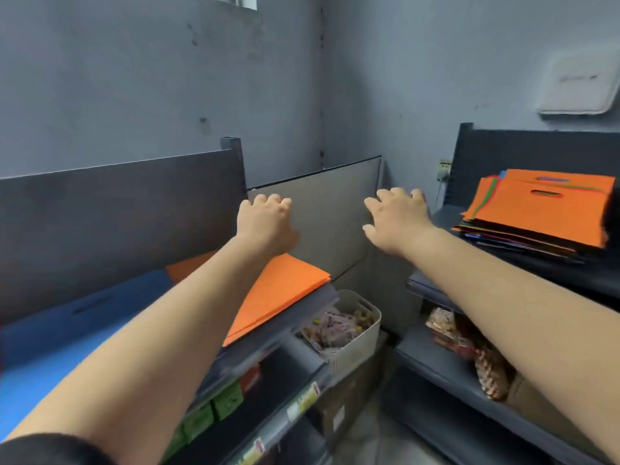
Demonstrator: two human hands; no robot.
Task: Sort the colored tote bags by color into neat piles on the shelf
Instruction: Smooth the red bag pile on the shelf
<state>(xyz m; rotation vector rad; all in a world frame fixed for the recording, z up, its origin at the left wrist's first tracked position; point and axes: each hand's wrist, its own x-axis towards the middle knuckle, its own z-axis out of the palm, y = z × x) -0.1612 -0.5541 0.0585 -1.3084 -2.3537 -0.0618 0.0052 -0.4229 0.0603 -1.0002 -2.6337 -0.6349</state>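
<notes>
Both hands are empty right now, my left hand [265,219] and right hand [396,218] out in front, fingers loosely curled, holding nothing. Under my left wrist sits the flat orange tote bag pile [285,286], with the blue tote bag pile [67,330] further left. Off to my right is the mixed unsorted stack of colored bags [540,209], orange on top. Best bet, I reckon: lift only that top one, keep it flat, line up edges.

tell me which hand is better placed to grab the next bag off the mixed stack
Right, probably. The right hand is empty, fingers loose, nearer the mixed stack on the right shelf. The left hand hovers over the sorted orange pile, farther away.
</notes>
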